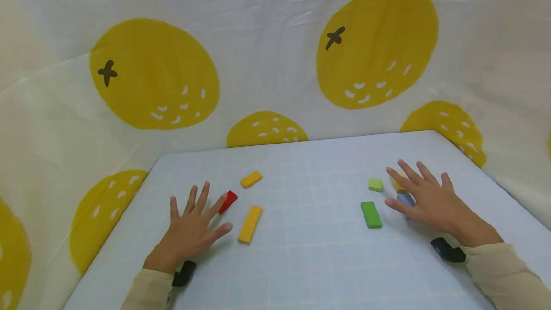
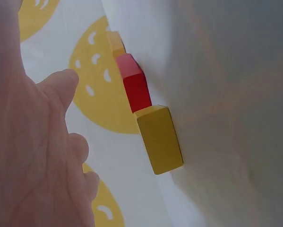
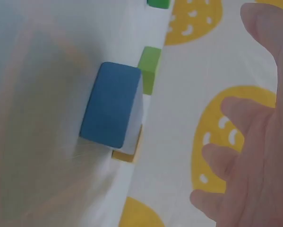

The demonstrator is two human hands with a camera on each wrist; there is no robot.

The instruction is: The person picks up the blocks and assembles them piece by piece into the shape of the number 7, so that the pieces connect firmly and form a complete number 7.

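Note:
My left hand (image 1: 191, 231) is spread with straight fingers above the table and holds nothing. Beyond its fingers lies a red block (image 1: 228, 202), partly covered by the index finger. A long orange-yellow block (image 1: 250, 225) is right of the left thumb, and a shorter orange block (image 1: 251, 179) lies farther back. My right hand (image 1: 430, 202), also spread and holding nothing, hovers over a blue block (image 3: 110, 104) and a yellow block (image 1: 399, 183), hiding part of both. Left of it are a light green block (image 1: 376, 185) and a longer green block (image 1: 371, 215).
The blocks lie on a table (image 1: 310, 262) with a pale checked cover. A white cloth (image 1: 267, 61) printed with yellow fruit hangs behind and beside it. Dark wrist devices (image 1: 448, 250) sit under both wrists.

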